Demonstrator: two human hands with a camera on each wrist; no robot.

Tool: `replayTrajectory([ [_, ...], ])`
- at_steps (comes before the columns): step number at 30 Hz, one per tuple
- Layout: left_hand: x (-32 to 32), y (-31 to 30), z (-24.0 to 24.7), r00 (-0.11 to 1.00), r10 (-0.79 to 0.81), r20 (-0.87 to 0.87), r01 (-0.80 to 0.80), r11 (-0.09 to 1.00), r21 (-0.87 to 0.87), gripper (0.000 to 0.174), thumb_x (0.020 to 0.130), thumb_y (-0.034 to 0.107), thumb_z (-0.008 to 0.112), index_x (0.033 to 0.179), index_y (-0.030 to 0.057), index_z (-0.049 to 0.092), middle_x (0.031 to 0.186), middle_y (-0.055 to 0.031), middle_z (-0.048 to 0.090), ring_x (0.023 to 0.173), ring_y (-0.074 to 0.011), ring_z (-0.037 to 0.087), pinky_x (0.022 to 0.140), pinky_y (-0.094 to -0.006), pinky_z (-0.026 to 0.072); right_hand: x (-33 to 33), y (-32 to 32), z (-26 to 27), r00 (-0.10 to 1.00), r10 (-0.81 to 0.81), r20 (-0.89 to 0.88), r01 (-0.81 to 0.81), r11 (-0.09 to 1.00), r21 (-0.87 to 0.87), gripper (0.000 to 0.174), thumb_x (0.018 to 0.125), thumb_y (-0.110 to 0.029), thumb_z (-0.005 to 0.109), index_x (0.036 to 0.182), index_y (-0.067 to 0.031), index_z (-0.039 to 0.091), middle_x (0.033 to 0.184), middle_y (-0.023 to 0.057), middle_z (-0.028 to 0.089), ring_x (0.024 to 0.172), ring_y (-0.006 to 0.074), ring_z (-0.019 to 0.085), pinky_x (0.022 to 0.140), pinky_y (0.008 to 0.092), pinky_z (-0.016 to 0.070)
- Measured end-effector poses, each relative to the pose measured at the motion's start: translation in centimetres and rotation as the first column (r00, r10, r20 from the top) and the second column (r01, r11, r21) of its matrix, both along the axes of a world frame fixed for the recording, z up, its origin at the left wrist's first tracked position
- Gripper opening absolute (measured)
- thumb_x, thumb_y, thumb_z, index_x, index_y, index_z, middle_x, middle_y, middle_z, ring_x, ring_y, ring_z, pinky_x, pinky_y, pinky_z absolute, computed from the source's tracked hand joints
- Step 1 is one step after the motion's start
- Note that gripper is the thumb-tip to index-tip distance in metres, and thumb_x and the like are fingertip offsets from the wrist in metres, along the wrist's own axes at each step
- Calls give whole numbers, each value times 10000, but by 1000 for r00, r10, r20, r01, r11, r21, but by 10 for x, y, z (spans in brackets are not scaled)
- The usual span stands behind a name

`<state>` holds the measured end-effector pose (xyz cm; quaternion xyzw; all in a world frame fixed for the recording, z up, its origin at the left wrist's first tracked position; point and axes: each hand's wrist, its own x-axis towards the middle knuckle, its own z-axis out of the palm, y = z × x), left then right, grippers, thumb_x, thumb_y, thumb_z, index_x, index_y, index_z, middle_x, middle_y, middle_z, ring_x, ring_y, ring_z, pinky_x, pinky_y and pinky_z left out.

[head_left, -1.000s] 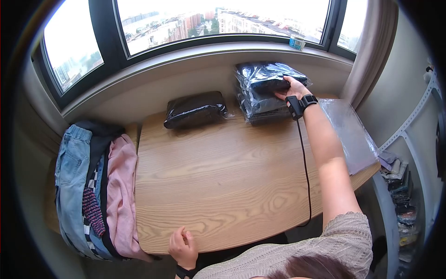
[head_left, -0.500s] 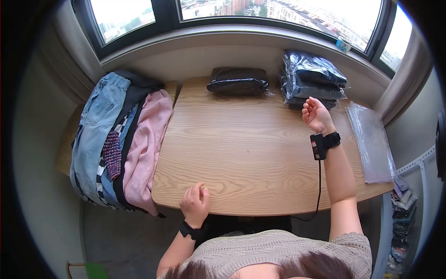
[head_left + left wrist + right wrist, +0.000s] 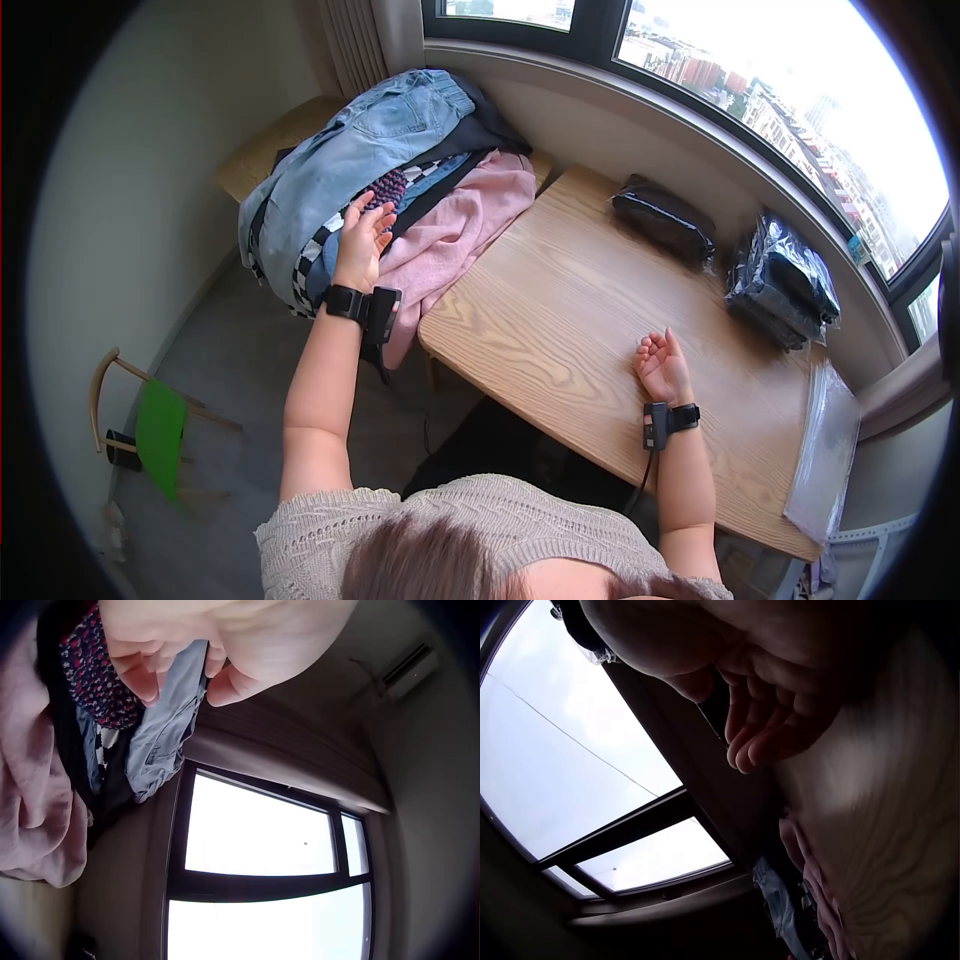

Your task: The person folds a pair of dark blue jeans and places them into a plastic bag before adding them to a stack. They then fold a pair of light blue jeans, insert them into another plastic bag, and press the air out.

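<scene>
My left hand (image 3: 362,240) reaches over a pile of clothes, its fingers loosely bent and nothing held between them. Its fingertips are right at a dark patterned knit piece (image 3: 388,186) with pink and blue flecks. Light blue jeans (image 3: 400,115) lie on the far left of the pile, and a pink garment (image 3: 470,215) on the side by the table. In the left wrist view the jeans (image 3: 161,739) show behind the fingers and thumb. Over the wooden table (image 3: 560,290), my right hand (image 3: 664,368) is palm up with relaxed, loosely curled fingers and holds nothing.
Along the window wall lie a dark garment in clear plastic (image 3: 662,220) and a stack of bagged clothes (image 3: 785,285). Flat clear plastic bags (image 3: 825,455) rest at the table's right end. A chair with a green seat (image 3: 160,435) stands on the floor at left.
My right hand has left the bagged stack and drawn back over the table. The left hand has moved from the table's front edge to the clothes pile. The head view has swung left.
</scene>
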<state>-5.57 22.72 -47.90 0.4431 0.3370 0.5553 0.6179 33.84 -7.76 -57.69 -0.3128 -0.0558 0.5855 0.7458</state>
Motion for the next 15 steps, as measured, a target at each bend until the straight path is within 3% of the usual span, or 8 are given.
replayTrajectory([
  [2,-23,52,-18,988,65,142,-55,996,-70,504,931,107,495,1399,192,329,1195,-134,533,971,-164,580,714,-275,483,4,0,-3,999,32,12,-32,998,55,367,995,-385,438,945,-39,550,857,75,581,766,174,553,683,284,503],
  [4,-32,74,-21,956,137,259,-72,967,-245,537,926,95,503,1413,218,313,1209,-160,506,981,-187,579,699,-290,490,4,0,-1,999,16,31,-17,999,35,361,996,-377,438,961,-37,557,857,74,589,781,177,572,698,283,514],
  [8,-41,112,-42,937,148,316,-65,964,-257,547,926,90,514,1418,182,294,1217,-168,490,984,-205,576,682,-287,492,6,0,-5,999,29,43,-31,998,54,352,998,-363,441,988,-33,564,875,78,607,811,187,598,722,289,530],
  [11,-41,134,-50,921,138,365,-35,961,-276,460,923,98,543,1361,131,408,1212,-93,521,901,-140,597,650,-258,460,8,0,-6,996,71,44,-75,993,94,345,998,-352,445,1003,-29,566,890,85,622,828,195,614,732,292,540],
  [13,-41,141,-46,865,269,424,-145,942,-302,302,905,146,632,1195,92,573,1020,-37,608,770,-94,578,562,-210,436,7,0,-6,997,57,46,-61,994,90,346,995,-352,453,1003,-25,568,893,93,627,822,199,615,726,293,540],
  [15,-38,145,-33,831,312,460,-203,941,-272,237,888,163,663,1110,92,617,932,-15,612,714,-77,546,533,-195,424,6,0,-5,998,50,47,-54,996,75,343,994,-349,457,1000,-25,569,895,93,628,820,199,615,726,293,540],
])
